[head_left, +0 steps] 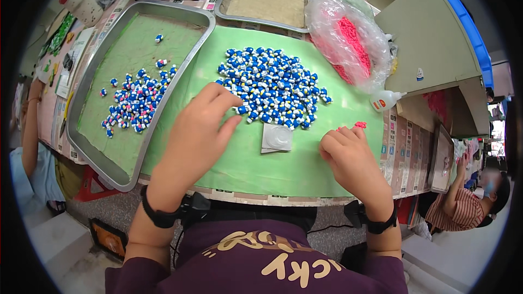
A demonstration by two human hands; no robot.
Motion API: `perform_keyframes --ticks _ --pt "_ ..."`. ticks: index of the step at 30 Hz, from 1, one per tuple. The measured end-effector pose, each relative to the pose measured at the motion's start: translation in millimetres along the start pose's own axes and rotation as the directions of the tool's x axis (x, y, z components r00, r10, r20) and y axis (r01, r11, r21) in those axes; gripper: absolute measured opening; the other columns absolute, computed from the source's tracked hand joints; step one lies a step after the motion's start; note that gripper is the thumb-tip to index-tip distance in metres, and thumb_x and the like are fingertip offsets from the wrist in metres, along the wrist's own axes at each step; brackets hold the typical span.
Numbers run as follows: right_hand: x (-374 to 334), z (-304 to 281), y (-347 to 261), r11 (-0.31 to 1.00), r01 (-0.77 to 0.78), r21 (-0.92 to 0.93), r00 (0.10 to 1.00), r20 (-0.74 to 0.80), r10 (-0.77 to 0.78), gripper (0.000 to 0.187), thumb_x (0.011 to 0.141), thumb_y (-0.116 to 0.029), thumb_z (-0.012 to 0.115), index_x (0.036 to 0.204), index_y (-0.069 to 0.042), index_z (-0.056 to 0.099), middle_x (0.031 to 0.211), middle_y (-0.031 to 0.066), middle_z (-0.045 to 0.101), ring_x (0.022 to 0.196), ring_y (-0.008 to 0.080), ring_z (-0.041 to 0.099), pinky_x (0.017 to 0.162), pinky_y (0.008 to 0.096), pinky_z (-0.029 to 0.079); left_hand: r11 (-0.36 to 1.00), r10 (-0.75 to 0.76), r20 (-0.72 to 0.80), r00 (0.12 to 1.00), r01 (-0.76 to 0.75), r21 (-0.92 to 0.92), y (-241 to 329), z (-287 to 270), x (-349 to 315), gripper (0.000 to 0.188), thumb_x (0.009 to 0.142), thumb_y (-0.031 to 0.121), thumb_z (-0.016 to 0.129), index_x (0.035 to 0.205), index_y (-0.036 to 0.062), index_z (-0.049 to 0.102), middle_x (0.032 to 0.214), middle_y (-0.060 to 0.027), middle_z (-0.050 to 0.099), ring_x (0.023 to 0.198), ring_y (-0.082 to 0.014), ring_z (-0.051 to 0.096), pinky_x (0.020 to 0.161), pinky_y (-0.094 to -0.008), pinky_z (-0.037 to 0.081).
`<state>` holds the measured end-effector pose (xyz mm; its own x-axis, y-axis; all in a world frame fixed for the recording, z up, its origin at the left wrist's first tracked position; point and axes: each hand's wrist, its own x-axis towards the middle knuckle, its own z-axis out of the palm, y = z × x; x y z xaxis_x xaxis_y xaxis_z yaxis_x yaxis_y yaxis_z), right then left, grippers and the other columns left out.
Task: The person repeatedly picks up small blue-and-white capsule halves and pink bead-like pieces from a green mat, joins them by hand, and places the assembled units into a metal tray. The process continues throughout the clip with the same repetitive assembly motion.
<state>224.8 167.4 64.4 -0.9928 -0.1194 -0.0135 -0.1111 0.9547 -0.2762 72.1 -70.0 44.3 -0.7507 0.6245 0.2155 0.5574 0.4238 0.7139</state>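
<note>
A large pile of small blue-and-white figure-like pieces [272,84] lies on a green mat [245,171]. My left hand [199,125] reaches to the pile's near left edge, index finger bent and thumb apart from it, beside one loose piece. To the right of a small square with a round clear blob [278,137] on it, my right hand [351,158] is closed, fingertips drawn together. Whatever those fingertips hold is hidden. Several tiny pink bits [359,124] lie just beyond its knuckles.
At left, a metal tray [140,155] holds more blue-and-white pieces, some with pink. Another tray [313,0] stands at the back. A clear bag of pink bits [321,27] and a white squeeze bottle [384,100] sit back right, beside a cabinet [430,38]. Other people [457,207] sit at both sides.
</note>
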Motion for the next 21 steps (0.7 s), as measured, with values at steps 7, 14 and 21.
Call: perform_keyframes --ticks 7,14,21 --pt "8.9 -3.7 -4.1 0.999 -0.018 0.044 0.999 0.032 0.017 0.013 0.077 0.003 0.051 0.083 -0.008 0.049 0.078 0.0069 0.050 0.079 0.0253 0.052 0.079 0.0371 0.037 0.996 0.058 0.084 0.995 -0.064 0.070 -8.3 11.7 6.4 0.023 0.075 0.002 0.074 0.094 0.0016 0.061 0.092 -0.0101 0.054 0.081 -0.0267 0.059 0.071 -0.0361 0.048" --pt "11.6 8.6 -1.4 0.988 -0.038 0.151 0.999 -0.017 0.041 0.016 0.075 0.006 0.054 0.083 -0.007 0.049 0.079 0.0058 0.051 0.078 0.0254 0.052 0.075 0.0363 0.035 0.988 0.108 0.117 0.987 -0.119 0.099 -7.7 12.7 2.8 0.019 0.075 0.000 0.070 0.084 0.0001 0.054 0.089 -0.0118 0.053 0.080 -0.0303 0.058 0.070 -0.0398 0.047" --pt "14.7 0.9 -2.4 0.972 -0.046 0.231 0.999 0.033 0.040 0.018 0.074 0.008 0.053 0.083 -0.008 0.049 0.080 0.0054 0.052 0.080 0.0249 0.053 0.077 0.0359 0.035 0.953 0.173 0.128 0.977 -0.199 0.230 -6.6 9.0 -7.5 0.016 0.074 -0.002 0.066 0.085 0.0007 0.055 0.087 -0.0133 0.055 0.082 -0.0324 0.058 0.070 -0.0412 0.047"
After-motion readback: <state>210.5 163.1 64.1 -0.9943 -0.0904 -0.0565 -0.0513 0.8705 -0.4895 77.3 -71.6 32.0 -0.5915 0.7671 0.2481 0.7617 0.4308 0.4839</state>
